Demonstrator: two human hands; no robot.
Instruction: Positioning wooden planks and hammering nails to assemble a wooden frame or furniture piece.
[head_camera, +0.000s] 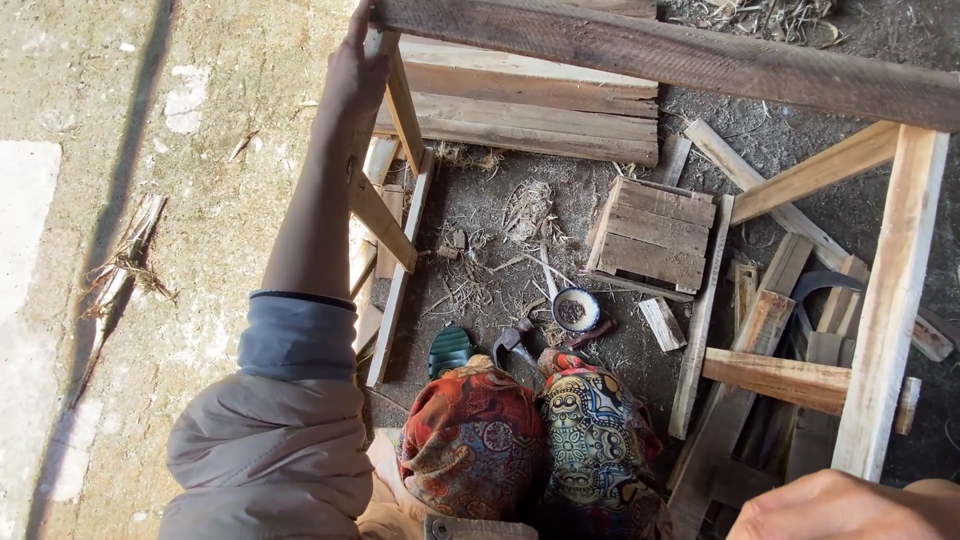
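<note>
Right hand: the right hand (845, 505) sits at the bottom right edge, nearest the camera, just beside the foot of a pale upright post (890, 300) of the wooden frame; only its back and knuckles show, so I cannot tell whether the fingers are curled or spread, or whether they touch the wood.
Clothing: patterned trousers (530, 445) in red, orange and blue cover both knees at bottom centre; a grey-brown jacket sleeve (270, 450) with a grey cuff covers the left upper arm.
Ground by the knees: a hammer (515, 345) lies on the dirt just in front of the knees, a green sandal (450, 350) to its left, and a small round bowl (576, 309) holding dark bits just beyond.
Scrap wood: a small slatted panel (655, 235) lies flat past the bowl, with loose offcuts and straw about it.
Left hand: the left hand (357, 70) reaches far up to the top left, arm stretched straight, fingers wrapped over the frame's upper left corner.
Wooden frame: the wooden frame (680, 55) stands over the ground, its dark weathered top rail running across the upper edge, pale legs and braces below.
Far ground: stacked planks (530, 110) lie beneath the rail; pale concrete (90, 200) spreads to the left.
</note>
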